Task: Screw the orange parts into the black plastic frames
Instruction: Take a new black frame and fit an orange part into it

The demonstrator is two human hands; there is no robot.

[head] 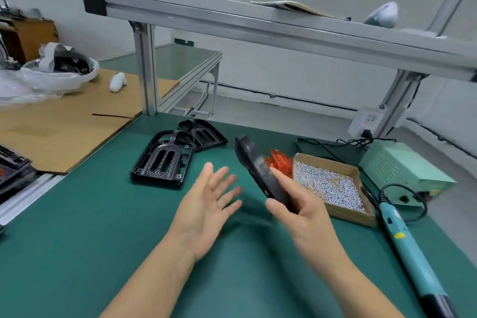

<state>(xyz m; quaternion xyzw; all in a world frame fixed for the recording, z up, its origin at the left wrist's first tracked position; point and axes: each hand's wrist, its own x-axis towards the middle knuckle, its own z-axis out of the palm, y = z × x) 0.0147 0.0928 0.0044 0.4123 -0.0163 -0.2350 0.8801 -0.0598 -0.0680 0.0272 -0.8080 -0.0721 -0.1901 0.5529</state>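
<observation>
The right hand (304,212) grips a black plastic frame (258,168) by its near end, holding it edge-on and tilted up off the green mat (77,240), just right of centre; the frame is blurred, so its detail cannot be read. The left hand (206,204) is released, palm turned up and fingers spread, just beside the frame at its 8 o'clock, touching nothing.

Two more black frames (165,157) lie flat and overlapping on the mat at about 10 o'clock from the hands; the pile of orange parts (280,161) sits just behind the held frame at 1 o'clock, against the cardboard box of screws (333,183); the blue electric screwdriver (410,248) lies along the mat's edge at 4 o'clock, unheld.

The step looks like fetching and presenting a frame, before any orange part is fitted; no screw is in hand. The next move probably calls for the open left hand to take or steady the frame, lay it flat, then seat an orange part from the pile; the driver comes after.
</observation>
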